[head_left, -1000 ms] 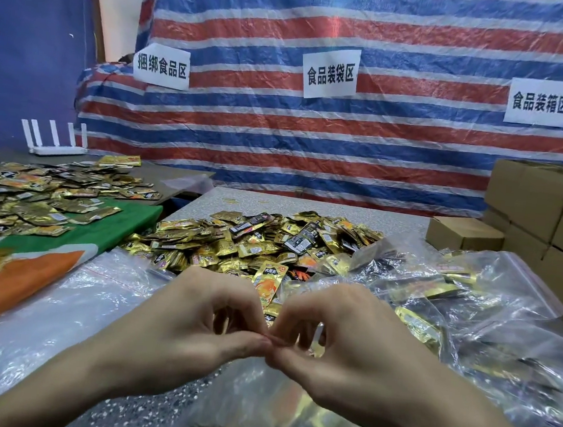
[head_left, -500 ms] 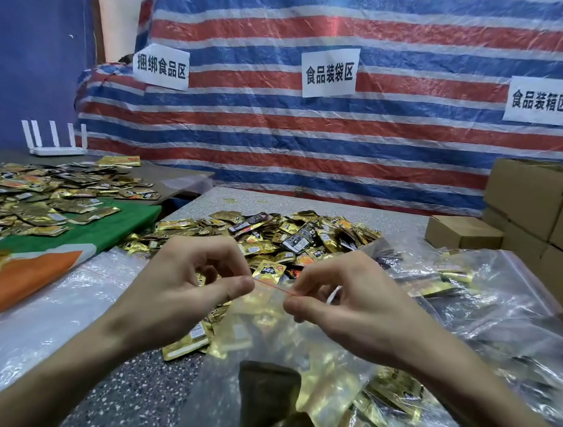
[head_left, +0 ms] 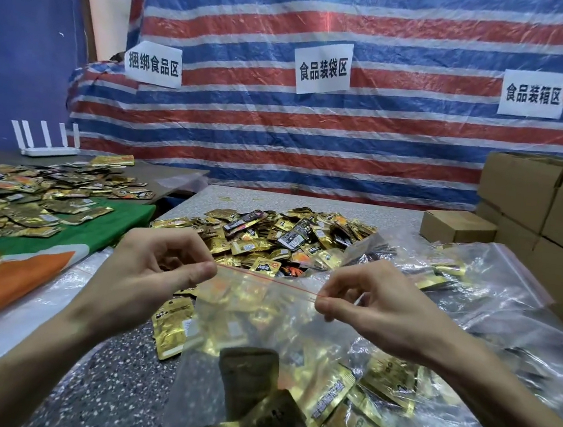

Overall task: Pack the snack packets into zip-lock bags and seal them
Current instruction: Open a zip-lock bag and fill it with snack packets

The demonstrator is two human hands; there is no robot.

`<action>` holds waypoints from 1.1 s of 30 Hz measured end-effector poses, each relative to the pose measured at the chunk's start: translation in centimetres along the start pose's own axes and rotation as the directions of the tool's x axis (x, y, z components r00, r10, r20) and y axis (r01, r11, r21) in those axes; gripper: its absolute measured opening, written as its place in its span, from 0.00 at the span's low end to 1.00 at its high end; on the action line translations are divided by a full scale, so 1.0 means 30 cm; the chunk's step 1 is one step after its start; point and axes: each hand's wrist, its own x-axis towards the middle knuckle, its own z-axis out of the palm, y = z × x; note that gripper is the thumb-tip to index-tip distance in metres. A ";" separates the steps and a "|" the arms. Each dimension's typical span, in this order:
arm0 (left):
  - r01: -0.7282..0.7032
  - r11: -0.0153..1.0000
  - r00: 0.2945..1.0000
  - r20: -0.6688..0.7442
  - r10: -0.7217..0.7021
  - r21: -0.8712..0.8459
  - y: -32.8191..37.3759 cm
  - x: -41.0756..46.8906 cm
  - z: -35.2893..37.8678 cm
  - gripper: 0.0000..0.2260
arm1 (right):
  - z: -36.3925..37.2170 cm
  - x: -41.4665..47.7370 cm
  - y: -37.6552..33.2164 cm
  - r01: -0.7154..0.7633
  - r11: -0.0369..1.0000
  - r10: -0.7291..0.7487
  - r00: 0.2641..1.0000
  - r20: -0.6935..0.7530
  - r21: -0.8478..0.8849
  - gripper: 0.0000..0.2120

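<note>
Left hand (head_left: 150,276) and right hand (head_left: 370,308) pinch crinkly clear zip-lock bag (head_left: 263,318).

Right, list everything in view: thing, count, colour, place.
zip-lock bag: one, clear with a red seal line, centre foreground, gold packets inside
loose snack packets: many, mostly gold, some black, heaped mid-table
spread packets: many, gold, on the left table
filled bags: several, clear, piled at right
cardboard boxes: several, brown, far right
paper signs: three, white, on the tarp
tarp: one, red-white-blue striped, back wall
router: one, white, far left
cloth: one, green and orange, left
table: one, speckled grey, underneath
left hand: pinches the bag's top edge at left
right hand: pinches the same edge at right
</note>
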 end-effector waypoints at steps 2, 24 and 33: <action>0.014 1.000 1.000 -0.012 -0.014 -0.002 -0.007 0.002 -0.011 0.05 | -0.010 -0.004 0.018 -0.015 0.999 0.016 1.000 -0.008 0.030 0.06; 0.169 0.981 0.985 -0.006 -0.171 -0.092 -0.072 -0.023 -0.004 0.03 | 0.002 -0.053 0.068 0.033 0.998 -0.032 0.999 -0.021 0.061 0.04; 0.016 0.993 0.996 -0.091 -0.006 0.113 -0.042 -0.052 0.028 0.05 | -0.003 -0.058 0.048 -0.008 0.999 0.007 1.000 -0.010 -0.043 0.06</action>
